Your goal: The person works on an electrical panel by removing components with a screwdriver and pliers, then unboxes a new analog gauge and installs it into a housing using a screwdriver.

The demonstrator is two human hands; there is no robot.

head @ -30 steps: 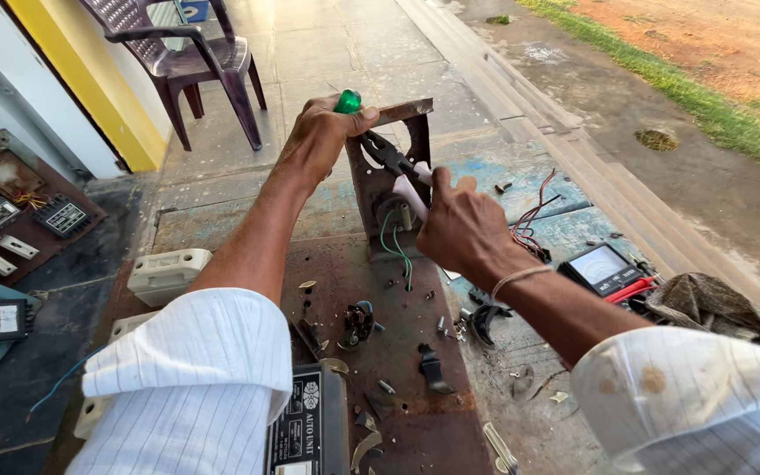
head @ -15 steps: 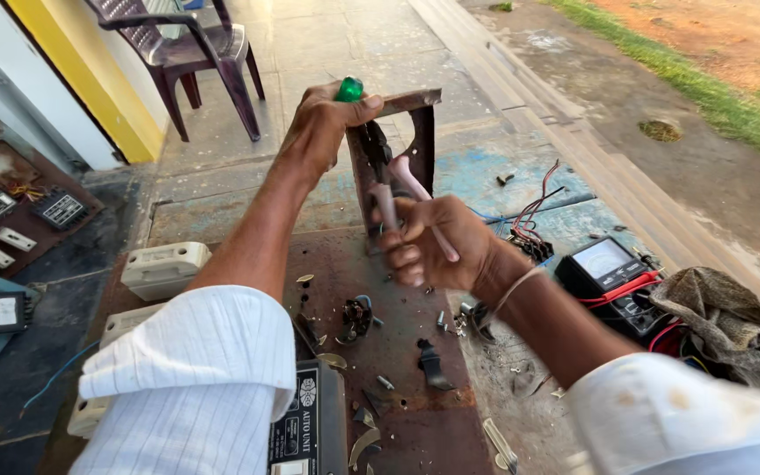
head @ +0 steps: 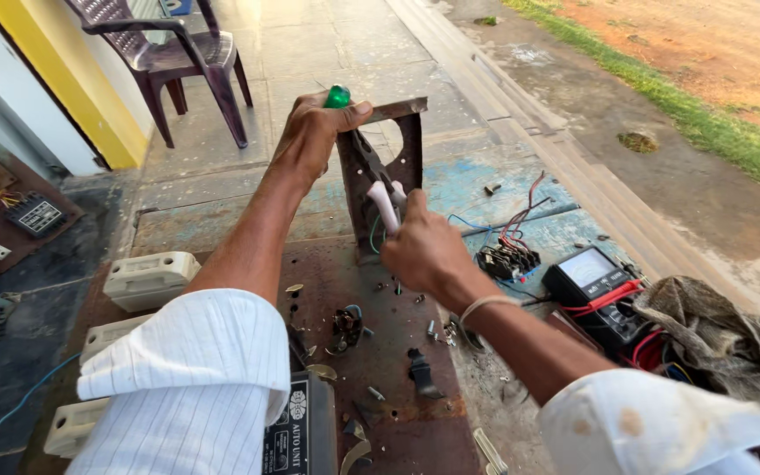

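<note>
At twelve o'clock, left hand clamps the green-handled screwdriver against the upright rusty bracket; right hand closed around white-handled pliers. Best: brace the bracket firmly, work the pliers squarely.

Setting: open-air electrical repair spot on a concrete veranda beside a dirt road. Evidence: rusty metal worktop under the right hand, strewn with screws and loose parts; analogue multimeter right of that hand; cream switch housings below the left hand; plastic chair beyond.
</note>
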